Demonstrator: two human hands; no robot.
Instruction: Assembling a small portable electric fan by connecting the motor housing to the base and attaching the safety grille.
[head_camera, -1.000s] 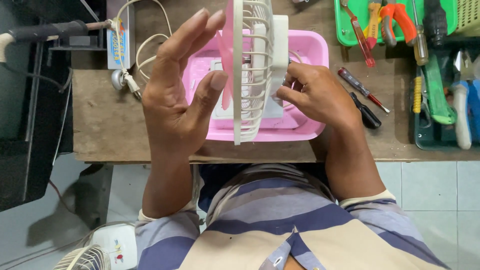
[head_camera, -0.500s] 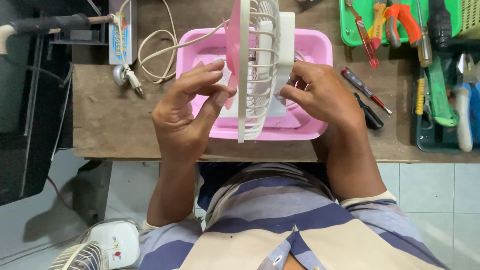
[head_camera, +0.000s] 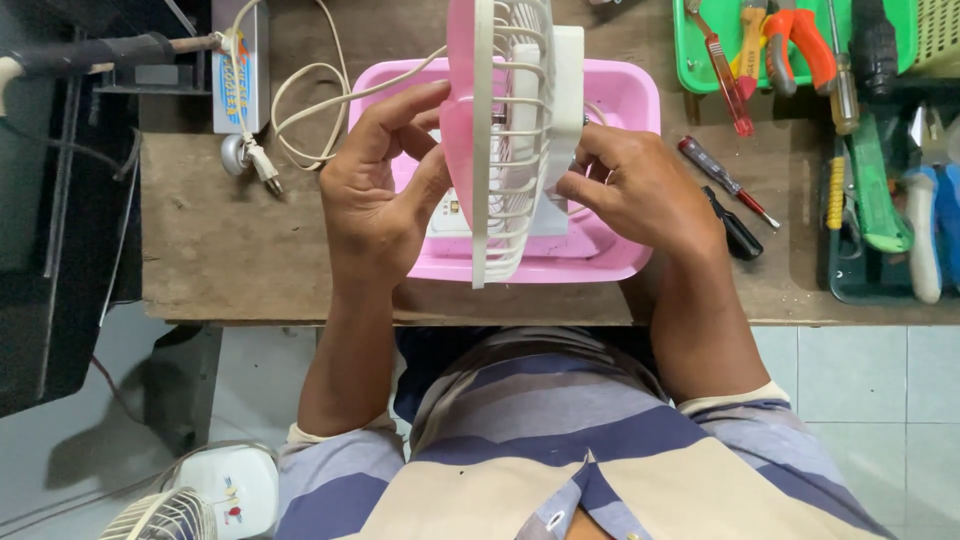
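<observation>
Pink blade (head_camera: 460, 110) sits bare at the fan (head_camera: 515, 130) front; only the rear cream grille (head_camera: 505, 215) shows, so work looks partway. Left hand (head_camera: 375, 195) grasps the blade edge; right hand (head_camera: 635, 185) clasps the motor housing. Fan is held upright between both hands, above the pink tray (head_camera: 625, 95) on the wooden bench (head_camera: 230, 250).

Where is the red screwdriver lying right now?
In the head view, the red screwdriver lies on the wooden table, just right of the right hand, between the pink tray and the tool trays.
</observation>
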